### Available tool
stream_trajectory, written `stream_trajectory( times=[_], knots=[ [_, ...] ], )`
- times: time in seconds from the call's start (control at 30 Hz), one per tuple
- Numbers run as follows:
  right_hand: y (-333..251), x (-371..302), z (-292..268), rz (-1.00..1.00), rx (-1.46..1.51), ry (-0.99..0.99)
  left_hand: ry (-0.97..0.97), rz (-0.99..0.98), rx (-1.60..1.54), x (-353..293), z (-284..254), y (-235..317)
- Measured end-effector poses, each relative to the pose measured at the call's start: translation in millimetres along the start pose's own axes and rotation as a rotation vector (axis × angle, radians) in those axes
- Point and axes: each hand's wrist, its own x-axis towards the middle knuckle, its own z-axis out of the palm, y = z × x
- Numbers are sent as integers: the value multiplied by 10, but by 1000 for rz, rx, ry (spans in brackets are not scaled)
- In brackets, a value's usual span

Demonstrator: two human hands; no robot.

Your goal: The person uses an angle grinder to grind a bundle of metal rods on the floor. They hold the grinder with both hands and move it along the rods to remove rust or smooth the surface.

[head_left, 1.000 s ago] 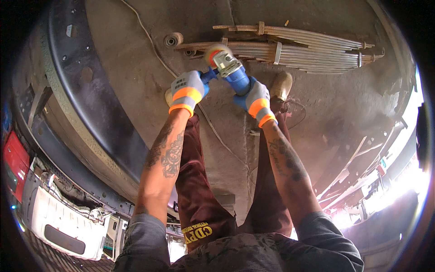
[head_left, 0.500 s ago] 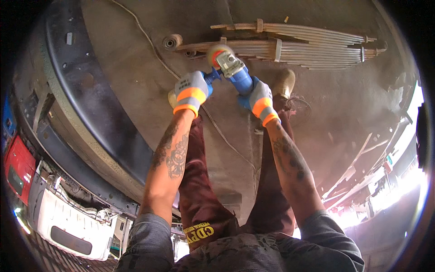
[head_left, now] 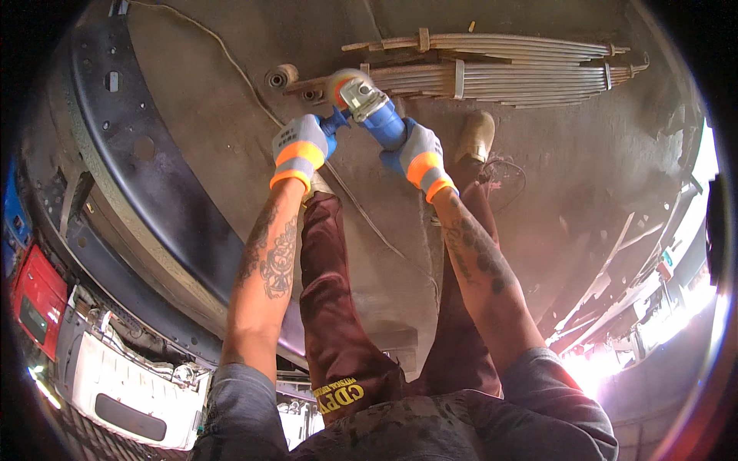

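Note:
Both my hands wear grey gloves with blue palms and orange cuffs. They hold a blue angle grinder (head_left: 384, 127) with a silver gear head. Around its blue side handle my left hand (head_left: 301, 144) is closed. My right hand (head_left: 417, 156) grips the blue motor body from behind. The round disc (head_left: 345, 84), orange-red in its middle and blurred at its rim, lies over the left part of the nearer rusty leaf spring (head_left: 507, 83). Whether the disc touches the metal I cannot tell. A second leaf spring (head_left: 500, 48) lies just beyond it.
Left of me runs a long dark steel beam (head_left: 146, 177) with holes. A pale cable (head_left: 223, 48) crosses the concrete floor (head_left: 569, 165) and passes between my boots. The spring's rolled eye (head_left: 281, 76) points left. White and red truck cabs (head_left: 131, 392) show at lower left.
The grinder and both hands have shifted left along the nearer spring. The whole view has also moved slightly. Both hands keep their hold.

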Motion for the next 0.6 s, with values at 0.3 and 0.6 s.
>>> stream_trajectory(
  times=[0.3, 0.6],
  knots=[
    [-160, -133, 123, 94, 66, -5, -34, 35, 133, 16, -262, -2],
    [123, -201, 57, 98, 28, -3, -111, 40, 40, -40, 150, 46]
  ],
)
